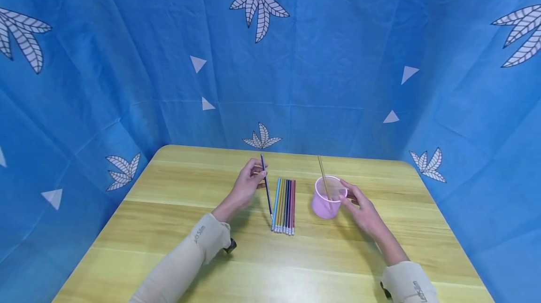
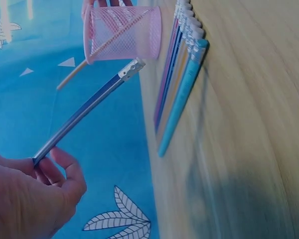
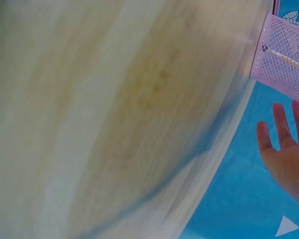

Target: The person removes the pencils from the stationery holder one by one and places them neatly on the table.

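Note:
Between the thumb and fingers of my left hand (image 1: 245, 185) is a dark blue pencil (image 1: 268, 195), its eraser end pointing down toward me. Just right of it, a row of pencils (image 1: 285, 206) lies side by side on the table, erasers nearest me, with a light blue pencil (image 2: 182, 99) at the left end. A pink mesh cup (image 1: 324, 209) stands upright to the right, a tan pencil (image 1: 323, 171) leaning inside. My right hand (image 1: 359, 209) is at the cup's right side, several fingers extended in the right wrist view; the thumb is hidden there.
The light wooden table (image 1: 177, 171) has rounded far corners. Blue patterned cloth (image 1: 338, 68) hangs behind it and along both sides.

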